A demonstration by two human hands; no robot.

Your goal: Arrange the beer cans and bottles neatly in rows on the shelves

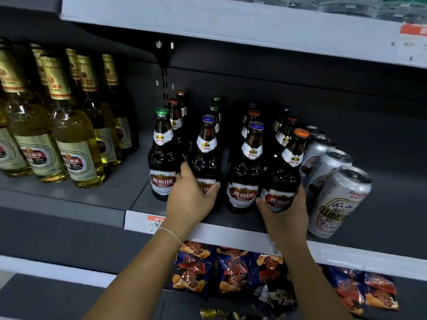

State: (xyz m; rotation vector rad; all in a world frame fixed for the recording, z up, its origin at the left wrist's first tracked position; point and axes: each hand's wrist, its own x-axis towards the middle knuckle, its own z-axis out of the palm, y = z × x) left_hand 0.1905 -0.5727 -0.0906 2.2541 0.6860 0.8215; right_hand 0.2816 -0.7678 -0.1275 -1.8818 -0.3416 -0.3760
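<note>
Several dark brown beer bottles stand in rows on the grey middle shelf (pixel 138 195). My left hand (pixel 189 197) grips the blue-capped bottle (pixel 206 146) second from the left in the front row, fingers round its lower body. My right hand (pixel 285 215) grips the orange-capped bottle (pixel 292 158) at the row's right end, near its base. Between them stands another blue-capped bottle (pixel 246 169). A green-capped bottle (pixel 161 158) stands at the left end. Silver beer cans (pixel 337 199) line up in a column right of the bottles.
Clear yellow-tinted bottles with gold foil necks (pixel 74 139) fill the shelf's left part. The upper shelf edge (pixel 208 21) hangs close overhead. Snack bags (pixel 231 271) lie on the shelf below. A price tag (pixel 154 221) sits on the front rail.
</note>
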